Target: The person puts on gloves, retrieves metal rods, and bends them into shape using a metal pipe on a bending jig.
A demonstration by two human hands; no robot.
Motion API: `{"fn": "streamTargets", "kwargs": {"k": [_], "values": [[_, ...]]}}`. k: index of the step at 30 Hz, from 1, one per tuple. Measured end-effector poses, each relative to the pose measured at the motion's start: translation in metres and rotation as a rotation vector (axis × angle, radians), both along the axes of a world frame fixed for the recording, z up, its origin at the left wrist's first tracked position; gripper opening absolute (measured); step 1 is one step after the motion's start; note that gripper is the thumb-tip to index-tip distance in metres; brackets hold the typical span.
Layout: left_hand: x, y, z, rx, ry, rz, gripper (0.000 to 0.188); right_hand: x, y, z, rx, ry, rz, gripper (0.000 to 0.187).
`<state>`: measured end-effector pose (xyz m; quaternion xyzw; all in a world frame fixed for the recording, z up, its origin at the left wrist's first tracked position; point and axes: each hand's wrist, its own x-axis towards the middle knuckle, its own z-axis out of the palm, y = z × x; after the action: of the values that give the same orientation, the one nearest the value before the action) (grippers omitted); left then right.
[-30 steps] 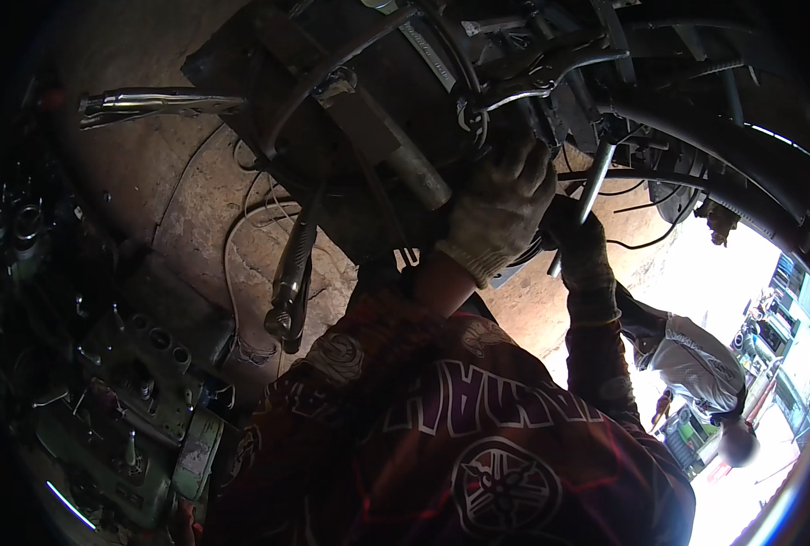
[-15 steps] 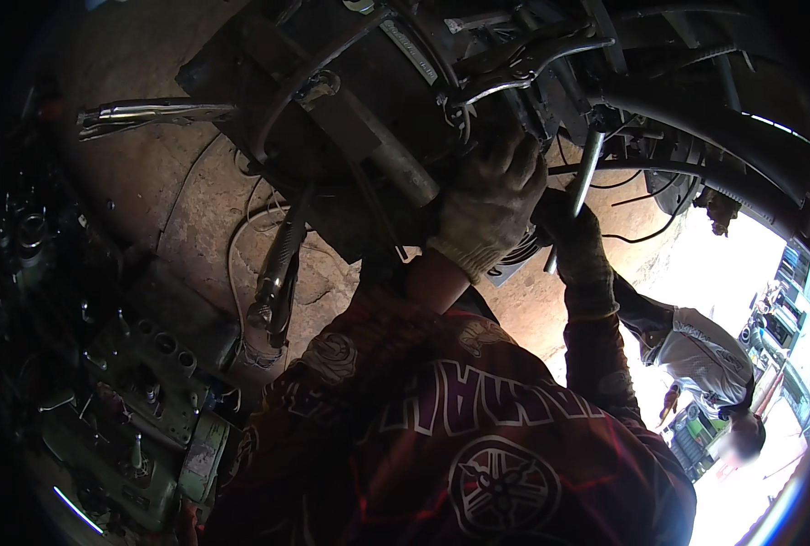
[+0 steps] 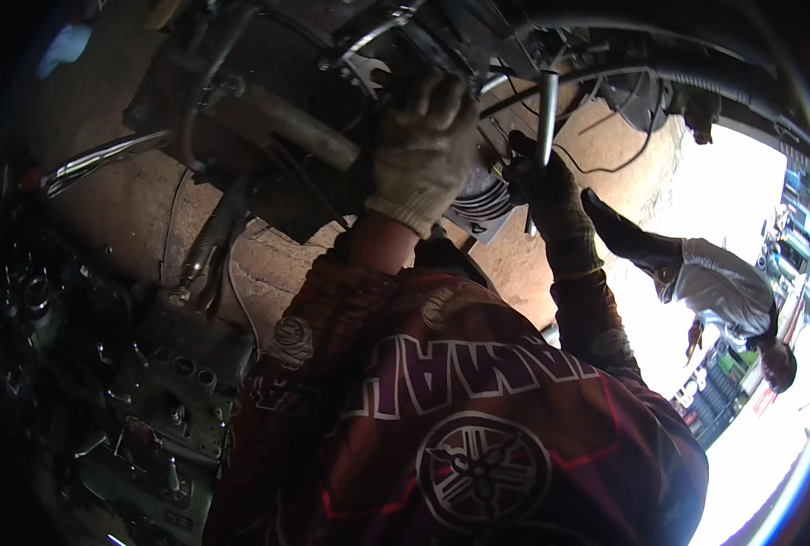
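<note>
My left hand (image 3: 426, 155), in a pale work glove, has its fingers curled down among dark metal parts. What those fingers close on is hidden beneath them. Next to its knuckles shows the open jaw of a wrench (image 3: 367, 73); I cannot tell whether the hand grips it. My right hand (image 3: 553, 198), also gloved, is wrapped round a silver metal tube (image 3: 548, 114) that stands out above and below the fist. Between the hands lies a dark coiled or ribbed part (image 3: 482, 202). A round metal bar (image 3: 309, 132) ends left of my left hand.
Locking pliers (image 3: 105, 159) sit at the far left, another pair (image 3: 207, 250) below them, and a third (image 3: 378, 36) above my left hand. Greenish machine parts (image 3: 173, 428) fill the lower left. Dark hoses (image 3: 642, 68) cross the upper right. A person (image 3: 719, 282) is at the right.
The view has shifted, so most things appear further left. The wrench's open jaw now shows beside my left hand. My right hand still grips the tube, which stands more upright.
</note>
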<state>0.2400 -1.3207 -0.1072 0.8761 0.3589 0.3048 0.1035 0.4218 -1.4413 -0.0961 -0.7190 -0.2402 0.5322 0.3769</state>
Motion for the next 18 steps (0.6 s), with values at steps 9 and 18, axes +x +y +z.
{"fn": "streamTargets", "kwargs": {"k": [9, 18], "values": [[0.004, 0.000, 0.013, 0.037, 0.133, -0.069, 0.040, 0.027, -0.134, -0.005, -0.150, 0.044, 0.041, 0.051], [0.006, -0.006, 0.023, 0.049, 0.291, -0.070, 0.041, 0.018, -0.110, 0.006, 0.041, -0.145, 0.232, 0.040]]}}
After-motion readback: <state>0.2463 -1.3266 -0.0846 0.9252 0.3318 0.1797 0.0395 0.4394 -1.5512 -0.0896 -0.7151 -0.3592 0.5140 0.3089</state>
